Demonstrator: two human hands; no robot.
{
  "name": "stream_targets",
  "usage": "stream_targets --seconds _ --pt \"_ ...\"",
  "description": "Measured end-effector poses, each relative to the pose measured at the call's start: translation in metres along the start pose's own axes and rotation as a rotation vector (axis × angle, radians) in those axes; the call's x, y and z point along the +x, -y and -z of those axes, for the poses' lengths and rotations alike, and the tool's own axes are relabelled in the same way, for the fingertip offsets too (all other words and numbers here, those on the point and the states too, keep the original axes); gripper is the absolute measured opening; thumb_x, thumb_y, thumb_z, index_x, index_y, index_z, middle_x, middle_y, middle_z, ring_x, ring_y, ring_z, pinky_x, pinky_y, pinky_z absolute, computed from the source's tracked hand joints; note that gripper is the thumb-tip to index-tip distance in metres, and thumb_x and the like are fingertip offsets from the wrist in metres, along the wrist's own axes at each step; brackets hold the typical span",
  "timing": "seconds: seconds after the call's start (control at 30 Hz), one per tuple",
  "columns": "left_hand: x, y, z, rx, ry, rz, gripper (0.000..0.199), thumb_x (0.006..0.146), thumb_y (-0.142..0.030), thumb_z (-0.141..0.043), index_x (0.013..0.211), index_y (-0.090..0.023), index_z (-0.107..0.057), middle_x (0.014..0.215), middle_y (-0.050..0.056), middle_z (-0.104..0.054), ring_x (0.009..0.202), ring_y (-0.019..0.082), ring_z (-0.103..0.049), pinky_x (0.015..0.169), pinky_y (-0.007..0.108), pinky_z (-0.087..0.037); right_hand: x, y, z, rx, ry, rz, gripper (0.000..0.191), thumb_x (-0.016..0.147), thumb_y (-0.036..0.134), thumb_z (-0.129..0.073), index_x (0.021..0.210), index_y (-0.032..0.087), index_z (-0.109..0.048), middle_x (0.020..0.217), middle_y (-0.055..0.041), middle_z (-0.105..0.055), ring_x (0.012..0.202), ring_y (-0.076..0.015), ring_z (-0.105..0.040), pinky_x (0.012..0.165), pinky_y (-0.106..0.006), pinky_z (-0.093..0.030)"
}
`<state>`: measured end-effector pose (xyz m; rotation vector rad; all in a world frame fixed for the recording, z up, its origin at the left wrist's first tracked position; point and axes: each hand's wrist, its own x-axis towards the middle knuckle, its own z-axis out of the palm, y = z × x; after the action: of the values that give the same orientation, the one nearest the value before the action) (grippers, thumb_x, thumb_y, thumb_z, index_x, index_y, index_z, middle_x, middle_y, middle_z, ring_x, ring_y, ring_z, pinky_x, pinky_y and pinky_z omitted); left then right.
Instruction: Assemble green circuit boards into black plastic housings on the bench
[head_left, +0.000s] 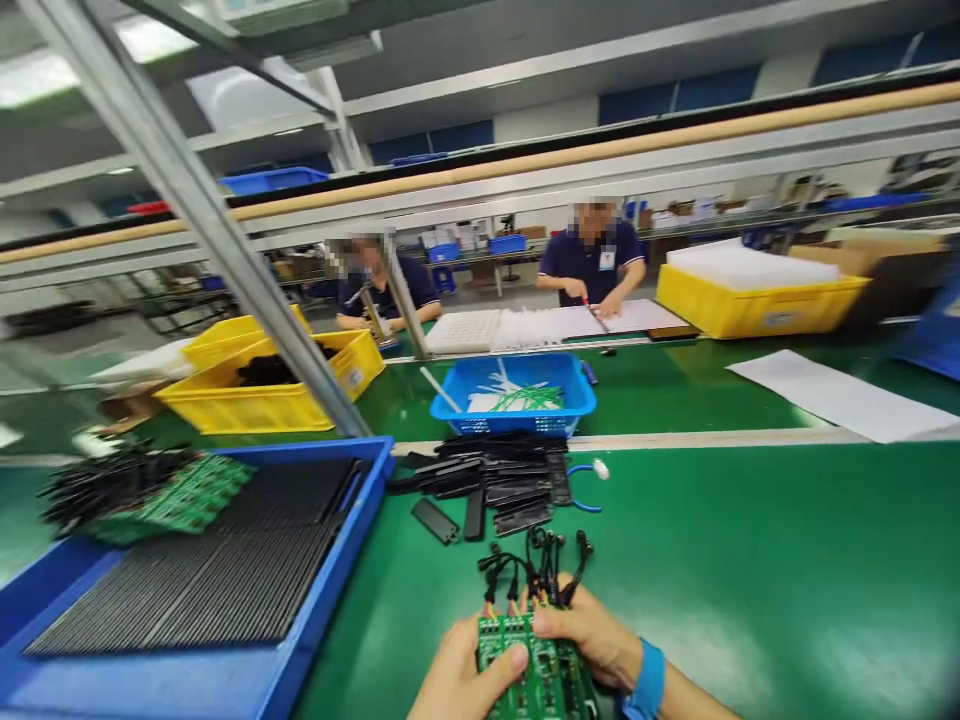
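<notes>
Green circuit boards (536, 680) with black cables and small plugs (546, 565) at their upper edge are held low in the head view, near the front of the green table. My left hand (474, 672) grips their left side, its thumb lying across the face. On the upper right edge, near the cable ends, my right hand (589, 628) is closed round the boards; a blue band circles that wrist. Just beyond the plugs lies a pile of black plastic strips (495, 475), with blue-handled pliers (586, 488) at its right.
A blue tray (319, 610) at left holds black strips and more boards. Behind the pile stand a blue basket (514, 425) and yellow bins (255, 405). White sheets (840, 395) lie right. Two people work across the table. A metal post (202, 220) slants at upper left.
</notes>
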<state>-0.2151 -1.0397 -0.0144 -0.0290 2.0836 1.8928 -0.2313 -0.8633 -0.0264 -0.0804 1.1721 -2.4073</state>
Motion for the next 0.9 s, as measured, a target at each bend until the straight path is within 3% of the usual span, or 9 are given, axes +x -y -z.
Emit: stream_targets --seconds 0.1,0.23,0.4,0.57,0.77,0.9 --pt "-0.002 0.003 -0.002 -0.106 0.043 0.076 0.059 0.062 -0.061 -0.076 0.094 -0.013 -0.066 0.093 0.010 -0.070 0.091 0.030 -0.062 0.080 0.038 -0.048 -0.005 0.003 0.003 -0.004 -0.028 -0.040 0.033 0.055 0.035 -0.086 0.075 0.016 -0.067 0.068 0.0014 -0.065 0.065 -0.0133 -0.058 0.064 -0.025 -0.044" --pt "-0.003 -0.001 0.001 -0.164 0.097 0.100 0.049 0.064 -0.051 -0.079 0.093 -0.013 -0.066 0.090 0.007 -0.069 0.088 0.027 -0.061 0.075 0.032 -0.047 -0.007 -0.002 0.004 -0.014 -0.061 -0.091 0.042 0.051 0.043 -0.086 0.078 0.016 -0.067 0.067 0.0007 -0.065 0.063 -0.0155 -0.059 0.065 -0.029 -0.047" --pt "0.000 -0.009 0.004 -0.197 0.169 0.107 0.044 0.061 -0.044 -0.083 0.089 -0.014 -0.069 0.083 0.005 -0.070 0.082 0.024 -0.061 0.070 0.027 -0.045 -0.007 -0.010 0.002 0.012 -0.101 -0.133 0.037 0.047 0.031 -0.087 0.073 0.015 -0.066 0.066 0.0002 -0.067 0.061 -0.0146 -0.058 0.059 -0.026 -0.046" --pt "-0.009 -0.008 -0.012 -0.528 0.300 0.151 0.045 0.061 -0.044 -0.084 0.087 -0.010 -0.068 0.079 0.008 -0.070 0.073 0.021 -0.063 0.067 0.027 -0.045 -0.006 -0.012 -0.001 0.107 -0.128 -0.101 0.033 0.052 0.037 -0.083 0.071 0.017 -0.065 0.060 0.0015 -0.064 0.052 -0.0125 -0.056 0.055 -0.025 -0.044" --pt "-0.019 -0.006 -0.034 -0.943 0.257 0.204 0.032 0.068 -0.025 -0.079 0.097 -0.015 -0.068 0.079 0.007 -0.071 0.073 0.023 -0.067 0.074 0.034 -0.049 -0.009 -0.018 -0.007 0.195 -0.056 -0.097 0.033 0.064 0.047 -0.073 0.071 0.016 -0.064 0.060 -0.0017 -0.062 0.059 -0.0166 -0.059 0.067 -0.031 -0.047" --pt "-0.016 0.003 -0.034 -1.002 0.290 0.235 0.016 0.077 -0.029 -0.074 0.080 -0.014 -0.068 0.056 0.000 -0.060 0.045 0.010 -0.054 0.049 0.021 -0.041 -0.009 -0.024 -0.009 0.265 -0.025 -0.008 0.041 0.066 0.057 -0.072 0.065 0.020 -0.055 0.050 0.0053 -0.049 0.047 -0.0099 -0.046 0.054 -0.023 -0.041"
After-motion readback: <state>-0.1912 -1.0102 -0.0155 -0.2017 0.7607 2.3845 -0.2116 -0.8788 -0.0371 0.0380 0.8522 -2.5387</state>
